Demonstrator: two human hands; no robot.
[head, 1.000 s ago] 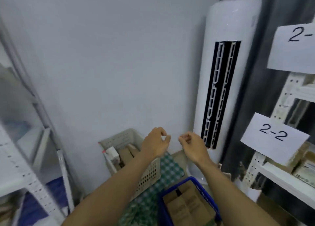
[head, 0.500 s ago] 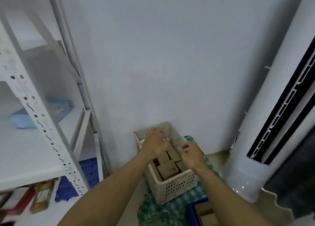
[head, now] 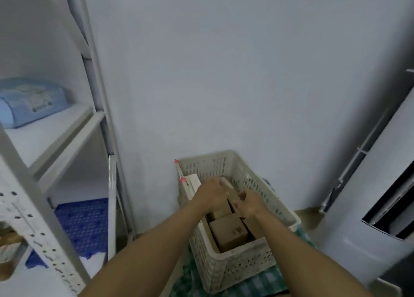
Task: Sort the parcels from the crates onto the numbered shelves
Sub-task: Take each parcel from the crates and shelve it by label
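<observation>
A beige perforated crate (head: 237, 267) stands on the floor against the wall. Brown cardboard parcels (head: 228, 231) lie inside it, and a flat white parcel with red tags (head: 193, 183) leans at its left rim. Both my hands hover over the crate's far half. My left hand (head: 212, 193) reaches forward with its fingers stretched out above the parcels. My right hand (head: 248, 203) is just to its right with fingers loosely curled. Neither hand visibly holds anything; motion blur hides the fingertips.
A white metal shelf rack (head: 67, 140) fills the left side, with a pale blue package (head: 29, 104) on one shelf and a blue mat (head: 85, 225) low down. A white tower air conditioner (head: 369, 218) stands at the right. A green checked cloth (head: 257, 283) lies under the crate.
The view has swung left and down, away from the shelves labelled 2-2, onto the beige crate. Both hands have dropped from chest height to just above the parcels in it.
</observation>
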